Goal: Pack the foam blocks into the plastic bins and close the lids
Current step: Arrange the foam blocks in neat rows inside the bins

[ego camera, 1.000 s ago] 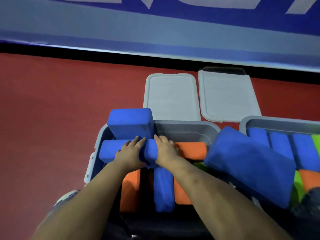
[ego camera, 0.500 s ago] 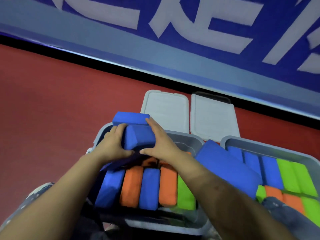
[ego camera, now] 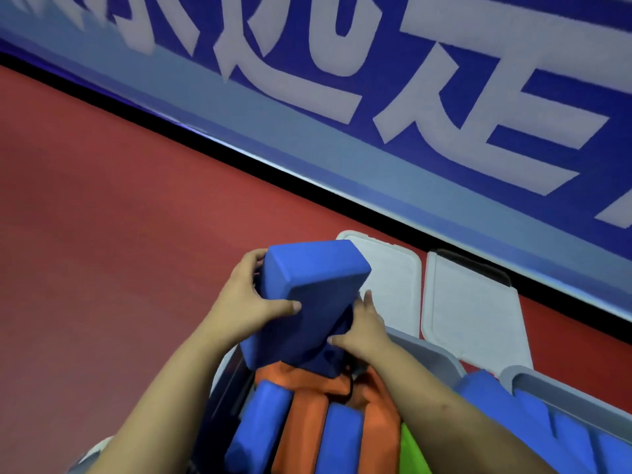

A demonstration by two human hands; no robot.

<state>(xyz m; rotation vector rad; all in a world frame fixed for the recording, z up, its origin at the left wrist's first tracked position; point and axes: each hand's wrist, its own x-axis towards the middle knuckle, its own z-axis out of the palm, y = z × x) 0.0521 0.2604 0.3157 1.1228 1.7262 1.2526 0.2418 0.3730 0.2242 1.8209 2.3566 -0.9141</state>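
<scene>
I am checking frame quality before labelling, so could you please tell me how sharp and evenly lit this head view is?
Head view: the white lettering on the blue wall banner smears at upper left, motion blur; the big blue foam block between the left hand and right hand is fairly sharp, its underside shadowed; the grey plastic bin interior is dim; wide-angle tilt throughout.

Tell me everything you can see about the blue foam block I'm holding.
The blue foam block is a thick rectangular slab with soft-looking, slightly rounded edges. It is tilted, its lower end down among the orange blocks in the grey bin. The left hand grips its left side; the right hand grips its right.
</scene>
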